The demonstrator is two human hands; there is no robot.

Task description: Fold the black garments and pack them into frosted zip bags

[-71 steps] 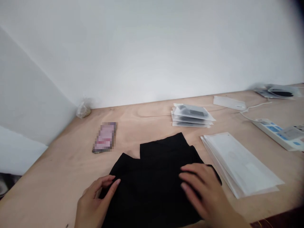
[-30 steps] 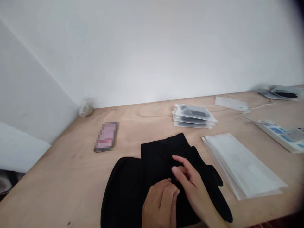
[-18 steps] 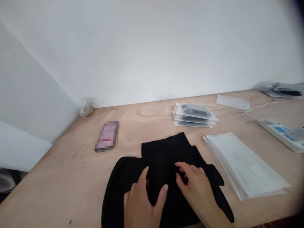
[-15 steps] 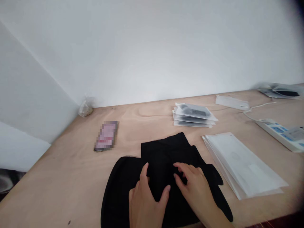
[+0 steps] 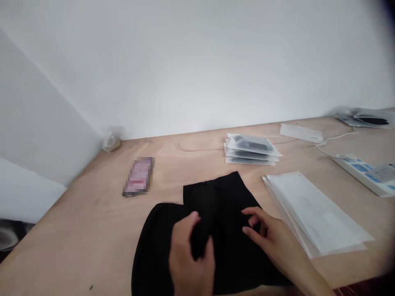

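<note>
A black cloth garment lies partly folded on the wooden table in front of me. Its left part spreads out in a rounded flap, and a squared section rises at the top middle. Over its left-middle area is my left hand, blurred, with thumb and forefinger apart and curved. My right hand is over the garment's right side, thumb and fingers bent and apart, nothing seen between them. Whether either hand touches the cloth is hard to tell. Each hand hides some fabric.
Frosted plastic bags lie right of the garment. Behind stands a stack of bags with dark contents. A power strip with a white cable is at far right. A phone lies left, and a small clear bag sits by the wall.
My right hand has moved right, and the garment's right side now looks smoother, its stepped edges covered or gone. My left hand has curled its fingers more.
</note>
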